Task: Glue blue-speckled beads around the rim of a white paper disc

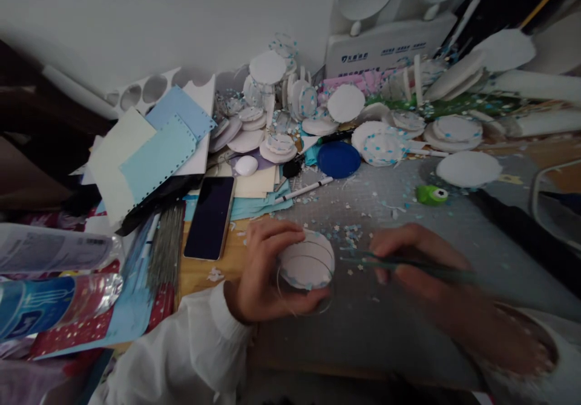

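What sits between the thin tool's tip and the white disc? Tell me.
Nothing visible. The thin green tool in the right hand points across bare grey mat at the white disc in the left hand.

right hand [417,260] motion-blurred; green tool [408,264] tip indistinct

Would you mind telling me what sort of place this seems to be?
Probably a home craft desk: heaps of white foam discs, coloured paper sheets and paper confetti scattered on a grey cutting mat.

I see white round disc [307,264], blue specks on rim, lying flat over grey mat; thin green stick [408,264], blurred, maybe tweezers, pointing toward it.
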The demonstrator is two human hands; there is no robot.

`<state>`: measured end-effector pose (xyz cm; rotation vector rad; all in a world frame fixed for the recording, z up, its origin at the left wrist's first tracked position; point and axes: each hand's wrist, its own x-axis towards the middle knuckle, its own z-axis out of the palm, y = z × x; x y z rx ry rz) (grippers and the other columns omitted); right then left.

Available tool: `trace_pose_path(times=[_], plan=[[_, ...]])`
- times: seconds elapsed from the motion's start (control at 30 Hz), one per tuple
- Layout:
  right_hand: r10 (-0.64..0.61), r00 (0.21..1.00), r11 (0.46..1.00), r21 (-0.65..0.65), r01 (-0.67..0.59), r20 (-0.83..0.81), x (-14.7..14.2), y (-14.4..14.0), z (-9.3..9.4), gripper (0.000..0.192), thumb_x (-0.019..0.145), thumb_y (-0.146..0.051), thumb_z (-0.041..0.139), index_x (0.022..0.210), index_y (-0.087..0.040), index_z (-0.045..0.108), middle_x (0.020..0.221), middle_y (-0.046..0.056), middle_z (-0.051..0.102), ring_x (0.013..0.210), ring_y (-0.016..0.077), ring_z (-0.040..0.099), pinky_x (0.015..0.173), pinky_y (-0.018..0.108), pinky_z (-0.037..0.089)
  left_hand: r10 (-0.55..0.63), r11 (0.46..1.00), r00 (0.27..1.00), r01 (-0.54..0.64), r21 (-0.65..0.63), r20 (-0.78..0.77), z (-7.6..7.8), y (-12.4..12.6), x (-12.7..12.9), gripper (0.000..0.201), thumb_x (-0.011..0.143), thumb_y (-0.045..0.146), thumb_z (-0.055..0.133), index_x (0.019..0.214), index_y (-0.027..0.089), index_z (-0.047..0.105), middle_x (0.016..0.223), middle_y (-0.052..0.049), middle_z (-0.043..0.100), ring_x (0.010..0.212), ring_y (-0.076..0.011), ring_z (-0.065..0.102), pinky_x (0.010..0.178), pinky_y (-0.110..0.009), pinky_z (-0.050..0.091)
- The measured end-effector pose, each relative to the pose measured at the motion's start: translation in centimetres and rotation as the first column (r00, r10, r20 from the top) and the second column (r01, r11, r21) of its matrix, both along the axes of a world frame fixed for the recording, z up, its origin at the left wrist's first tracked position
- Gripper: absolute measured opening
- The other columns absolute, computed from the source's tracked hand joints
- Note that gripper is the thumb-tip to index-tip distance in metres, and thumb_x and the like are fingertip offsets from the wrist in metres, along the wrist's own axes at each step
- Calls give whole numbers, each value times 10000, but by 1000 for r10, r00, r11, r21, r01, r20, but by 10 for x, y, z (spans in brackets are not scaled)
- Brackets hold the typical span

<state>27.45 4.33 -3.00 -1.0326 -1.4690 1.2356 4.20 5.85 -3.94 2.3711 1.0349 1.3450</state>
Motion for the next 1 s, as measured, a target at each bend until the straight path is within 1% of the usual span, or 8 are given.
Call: trace_pose_path(times=[0.07,0.17,0.43,0.53,0.63,0.8,0.9,1.0], plan=[[-18,991,992,128,0,136,1,-4,2,83,846,-210,602,872,-286,619,695,-12,613,593,115,580,497,201,459,36,997,999,-33,63,-39,1,-1,1,683,583,482,819,1129,192,528,987,-82,611,902,-244,594,796,-408,480],[-31,983,979,202,-6,179,1,-6,0,114,839,-166,601,869,-274,579,716,-10,598,579,110,568,481,198,454,59,994,997,-53,91,-57,1,-3,1,647,608,496,800,1109,184,533,963,-80,619,882,-235,598,789,-391,477],[151,988,987,52,-151,-4,-2,-9,-10,174,909,-119,503,951,-286,480,714,-33,560,605,105,565,518,207,457,-1,998,998,4,59,-55,1,-2,1,637,619,443,815,1116,168,526,976,-91,642,905,-236,614,830,-390,466],[196,974,979,-36,-201,-110,-2,-6,-12,106,939,-189,503,947,-289,469,706,-40,586,626,108,578,552,218,460,-72,995,997,73,-71,13,-1,-1,0,705,600,462,823,1170,199,504,1022,-94,638,945,-261,616,860,-425,470],[252,935,943,-156,-296,-250,-2,-1,-17,58,939,-270,530,943,-283,474,692,-44,599,607,109,553,543,225,428,-159,940,975,197,-278,153,-7,-2,-2,741,617,443,823,1232,209,482,1092,-110,605,1015,-278,598,880,-435,481],[93,888,909,-325,-260,-451,-5,7,-17,180,852,-346,637,787,-233,512,569,-57,483,480,86,426,457,213,326,-209,851,932,323,-414,297,-14,-6,0,647,622,278,804,1190,201,505,1123,-115,569,1059,-280,568,917,-448,465],[-57,873,919,-367,-143,-484,-2,15,-10,196,798,-313,655,700,-225,510,543,-48,436,460,89,382,426,215,302,-179,823,914,342,-453,364,-13,-4,-1,610,631,240,757,1181,197,498,1118,-115,562,1055,-280,566,921,-454,456],[-177,876,945,-327,24,-449,7,26,-5,157,798,-303,636,710,-244,520,513,-55,405,447,93,359,449,225,346,-115,815,934,283,-506,338,-11,1,-7,590,668,232,738,1202,201,490,1154,-121,560,1091,-287,557,948,-460,440]])
